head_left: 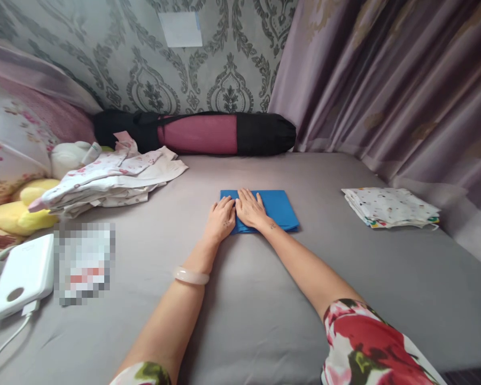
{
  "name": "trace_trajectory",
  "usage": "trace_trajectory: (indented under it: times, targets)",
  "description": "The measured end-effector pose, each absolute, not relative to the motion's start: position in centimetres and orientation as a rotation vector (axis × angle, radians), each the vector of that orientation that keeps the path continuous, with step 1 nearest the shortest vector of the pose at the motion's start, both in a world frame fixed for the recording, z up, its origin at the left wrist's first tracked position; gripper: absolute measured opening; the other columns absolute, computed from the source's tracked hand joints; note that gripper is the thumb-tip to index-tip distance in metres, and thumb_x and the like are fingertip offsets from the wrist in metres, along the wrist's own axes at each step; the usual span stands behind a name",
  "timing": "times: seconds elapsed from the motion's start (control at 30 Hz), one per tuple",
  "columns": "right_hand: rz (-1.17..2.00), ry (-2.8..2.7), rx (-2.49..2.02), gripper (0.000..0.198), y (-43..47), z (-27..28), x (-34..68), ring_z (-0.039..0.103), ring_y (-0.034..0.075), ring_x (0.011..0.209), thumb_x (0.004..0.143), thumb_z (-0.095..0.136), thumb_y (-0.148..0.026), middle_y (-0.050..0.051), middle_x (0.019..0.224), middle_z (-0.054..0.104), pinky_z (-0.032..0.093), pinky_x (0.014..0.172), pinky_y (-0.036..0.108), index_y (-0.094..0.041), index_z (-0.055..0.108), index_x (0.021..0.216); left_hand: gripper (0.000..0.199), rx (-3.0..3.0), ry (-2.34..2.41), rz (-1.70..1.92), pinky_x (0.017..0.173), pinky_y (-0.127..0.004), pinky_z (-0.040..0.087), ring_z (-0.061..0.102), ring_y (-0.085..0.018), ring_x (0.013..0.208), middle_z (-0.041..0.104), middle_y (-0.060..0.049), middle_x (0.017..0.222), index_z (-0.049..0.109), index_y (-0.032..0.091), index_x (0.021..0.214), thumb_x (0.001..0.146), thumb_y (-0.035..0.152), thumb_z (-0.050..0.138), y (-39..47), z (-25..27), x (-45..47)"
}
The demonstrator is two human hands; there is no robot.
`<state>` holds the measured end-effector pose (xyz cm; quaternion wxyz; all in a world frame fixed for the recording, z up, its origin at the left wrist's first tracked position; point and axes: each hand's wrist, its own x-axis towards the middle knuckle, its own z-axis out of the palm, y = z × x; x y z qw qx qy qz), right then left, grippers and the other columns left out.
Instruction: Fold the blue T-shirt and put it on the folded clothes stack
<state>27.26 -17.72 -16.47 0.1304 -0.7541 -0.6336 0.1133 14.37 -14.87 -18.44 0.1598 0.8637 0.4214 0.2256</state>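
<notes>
A blue folded cloth [281,207] lies flat on the grey sheet in the middle of the head view, its layered edge facing me. My left hand [222,218] rests on its left end, palm down, with the fingers laid out. Right beside it, my right hand [250,208] presses flat on the cloth left of its middle, fingers stretched away from me. The two hands nearly touch. Neither grips anything, and the cloth beneath the palms is hidden.
Left of the cloth is a pile of folded patterned clothes [116,179], with a white power bank [22,272] and a blurred-out packet [86,262] nearer me. A folded white print cloth [390,206] lies right. Behind stands a long black-and-maroon bag [200,133].
</notes>
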Motion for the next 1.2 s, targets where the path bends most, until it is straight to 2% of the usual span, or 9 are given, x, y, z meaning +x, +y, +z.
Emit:
trace_trajectory:
  times: [0.27,0.53,0.8,0.93,1.2]
  targets:
    - [0.389,-1.811,-2.18,0.059,-17.8,-15.9,28.0,0.016,0.02,0.149,0.101,0.017,-0.035,0.01,0.161,0.023,0.008,0.121,0.046,-0.009,0.028,0.153,0.034,2.459,1.202,0.7,0.114,-0.045,0.032,0.047,-0.023,0.135,0.056,-0.01,0.141,0.061,0.022,0.124,0.095,0.024,0.043,-15.0,-18.2,14.3]
    - [0.256,-1.805,-2.283,0.06,-18.8,-16.5,30.0,0.016,0.023,0.149,0.101,0.02,-0.038,0.013,0.16,0.025,0.005,0.12,0.049,-0.007,0.03,0.152,0.044,2.499,1.18,0.705,0.116,-0.047,0.028,0.044,-0.026,0.137,0.052,-0.014,0.144,0.059,0.02,0.127,0.091,0.045,0.053,-15.8,-17.6,14.2]
    - [0.244,-1.787,-2.276,0.06,-18.9,-17.1,29.9,0.015,0.022,0.149,0.101,0.02,-0.038,0.013,0.16,0.025,0.003,0.12,0.047,-0.006,0.031,0.151,0.05,2.564,1.178,0.618,0.117,-0.049,0.026,0.04,-0.027,0.139,0.048,-0.014,0.148,0.055,0.02,0.132,0.09,0.046,0.054,-15.6,-17.9,14.0]
    - [0.31,-1.744,-2.257,0.06,-19.0,-16.3,30.6,0.014,0.02,0.149,0.101,0.018,-0.037,0.01,0.161,0.023,0.006,0.121,0.045,-0.008,0.029,0.152,0.05,2.571,1.197,0.585,0.118,-0.048,0.025,0.038,-0.026,0.141,0.046,-0.012,0.149,0.055,0.021,0.133,0.091,0.047,0.053,-15.7,-17.7,14.0]
    - [0.179,-1.623,-2.437,0.062,-20.1,-15.9,33.4,0.014,0.025,0.149,0.102,0.019,-0.037,0.014,0.16,0.024,0.006,0.12,0.047,-0.002,0.029,0.151,0.051,2.569,1.227,0.534,0.118,-0.048,0.025,0.038,-0.026,0.141,0.045,-0.011,0.15,0.054,0.02,0.134,0.091,0.048,0.052,-15.9,-17.3,14.1]
